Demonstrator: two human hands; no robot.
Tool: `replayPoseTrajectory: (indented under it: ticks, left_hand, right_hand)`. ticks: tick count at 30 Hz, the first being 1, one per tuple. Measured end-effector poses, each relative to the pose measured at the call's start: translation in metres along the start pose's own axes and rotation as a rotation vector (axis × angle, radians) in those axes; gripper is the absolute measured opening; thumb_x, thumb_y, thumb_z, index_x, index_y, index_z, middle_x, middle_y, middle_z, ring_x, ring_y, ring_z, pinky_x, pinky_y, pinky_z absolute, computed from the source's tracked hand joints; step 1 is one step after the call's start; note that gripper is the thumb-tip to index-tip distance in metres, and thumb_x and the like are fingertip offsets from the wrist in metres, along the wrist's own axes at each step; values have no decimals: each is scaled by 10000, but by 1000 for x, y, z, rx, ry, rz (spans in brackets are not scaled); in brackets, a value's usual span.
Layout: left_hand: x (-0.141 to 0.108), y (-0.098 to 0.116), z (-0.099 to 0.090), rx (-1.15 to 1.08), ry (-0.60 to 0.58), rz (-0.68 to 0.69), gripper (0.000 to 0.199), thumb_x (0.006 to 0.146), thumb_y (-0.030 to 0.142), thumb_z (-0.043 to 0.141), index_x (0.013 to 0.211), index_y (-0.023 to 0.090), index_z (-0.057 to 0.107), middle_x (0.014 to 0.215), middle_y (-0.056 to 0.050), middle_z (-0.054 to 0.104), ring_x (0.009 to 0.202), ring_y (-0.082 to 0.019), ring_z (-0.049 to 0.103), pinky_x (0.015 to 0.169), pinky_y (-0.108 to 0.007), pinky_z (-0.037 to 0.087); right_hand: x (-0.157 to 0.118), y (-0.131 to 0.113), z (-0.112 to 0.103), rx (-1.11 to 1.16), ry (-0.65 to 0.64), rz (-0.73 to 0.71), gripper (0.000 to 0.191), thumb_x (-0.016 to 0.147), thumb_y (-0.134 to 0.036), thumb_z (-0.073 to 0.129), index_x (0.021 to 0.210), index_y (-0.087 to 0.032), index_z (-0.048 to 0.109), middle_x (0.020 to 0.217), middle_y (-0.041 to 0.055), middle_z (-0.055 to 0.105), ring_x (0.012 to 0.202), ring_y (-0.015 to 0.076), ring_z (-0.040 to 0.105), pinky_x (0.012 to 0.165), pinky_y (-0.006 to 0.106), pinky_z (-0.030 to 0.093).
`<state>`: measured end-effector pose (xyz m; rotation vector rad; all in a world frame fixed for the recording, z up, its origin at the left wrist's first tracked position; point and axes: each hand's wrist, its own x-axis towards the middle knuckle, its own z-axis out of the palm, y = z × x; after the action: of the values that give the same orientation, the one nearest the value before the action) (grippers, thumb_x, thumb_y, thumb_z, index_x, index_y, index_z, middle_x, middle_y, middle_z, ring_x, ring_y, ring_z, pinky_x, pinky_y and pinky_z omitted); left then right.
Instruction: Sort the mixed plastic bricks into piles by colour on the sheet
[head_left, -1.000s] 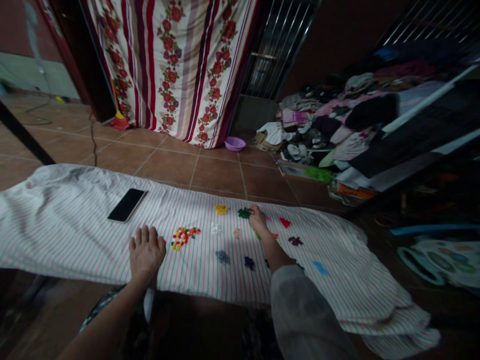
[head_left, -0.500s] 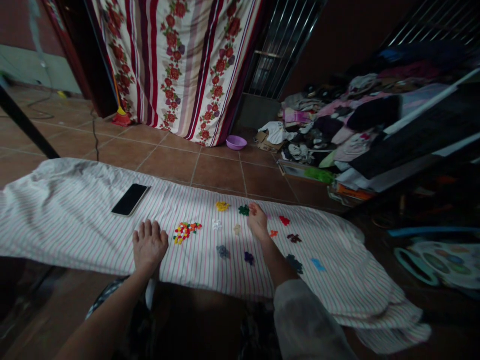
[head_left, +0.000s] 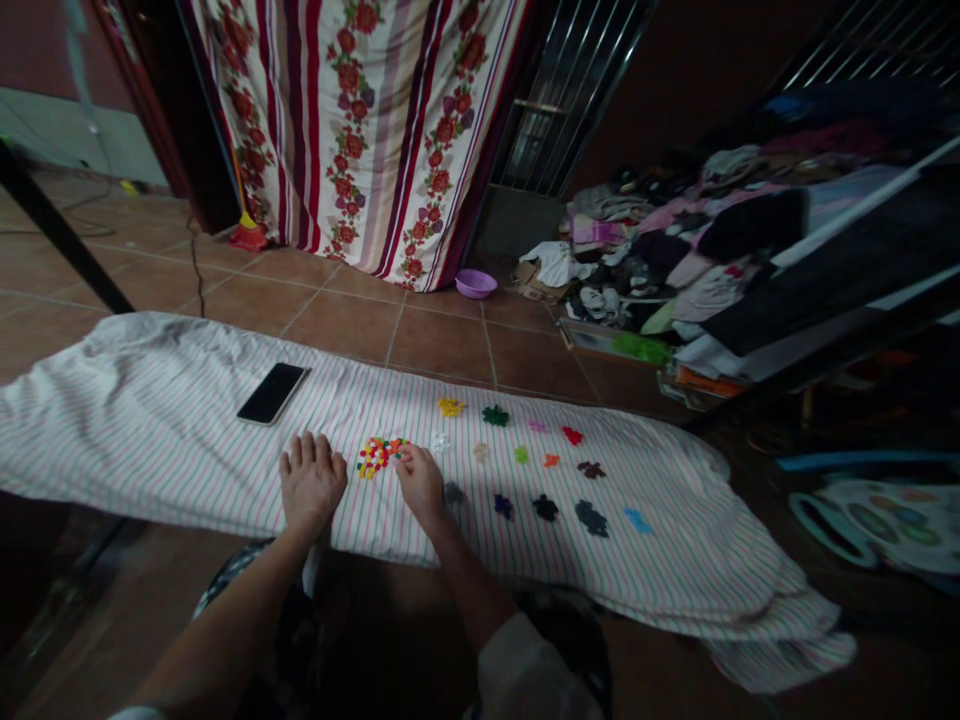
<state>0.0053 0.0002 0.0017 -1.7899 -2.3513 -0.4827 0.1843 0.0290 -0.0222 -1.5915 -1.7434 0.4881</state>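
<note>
Mixed-colour bead pile [head_left: 377, 456], small, loosely heaped

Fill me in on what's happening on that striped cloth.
A person is sorting small coloured pieces on the striped cloth. The right hand has its fingertips at the mixed pile, while the left hand lies flat beside it. Single-colour clusters such as the green one lie to the right; a phone lies left.
</note>
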Motion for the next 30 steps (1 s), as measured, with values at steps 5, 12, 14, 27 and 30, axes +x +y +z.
replayPoseTrajectory:
  ticks: [5,12,14,27,30]
  left_hand:
    - [-1,-1,2,11,38,18,536,904,338,335,1309,46,529,1407,-228,488,1352,-369,385,1100,-531,277]
    - [-1,-2,3,19,9,6,539,900,334,336,1314,45,526,1411,-226,484,1354,-365,384,1103,-525,272]
    - [-1,-2,2,21,4,4,538,903,333,329,1312,45,526,1409,-224,486,1352,-363,385,1100,-521,275]
    - [-2,-1,2,63,28,21,538,923,340,279,1302,51,528,1392,-218,502,1337,-362,398,1084,-513,285]
    - [-2,0,1,56,20,16,541,922,341,274,1305,52,524,1394,-217,500,1343,-358,392,1087,-513,282]
  right_hand:
    - [-5,-12,2,-201,-16,37,142,863,-196,580,981,-216,656,965,34,673,865,152,640,750,233,459]
    - [-11,-8,5,-147,55,-16,124,866,-194,541,948,-195,633,925,39,680,843,155,649,762,239,462]
    - [-12,-6,6,-108,95,-4,130,871,-212,521,945,-189,626,906,42,688,807,158,651,751,247,466]
    - [-14,-3,8,-66,118,-49,140,842,-205,503,940,-209,604,876,32,675,774,170,633,736,267,475]
    - [-15,-7,7,-75,110,-124,154,842,-180,485,936,-216,601,892,36,664,847,182,629,761,272,477]
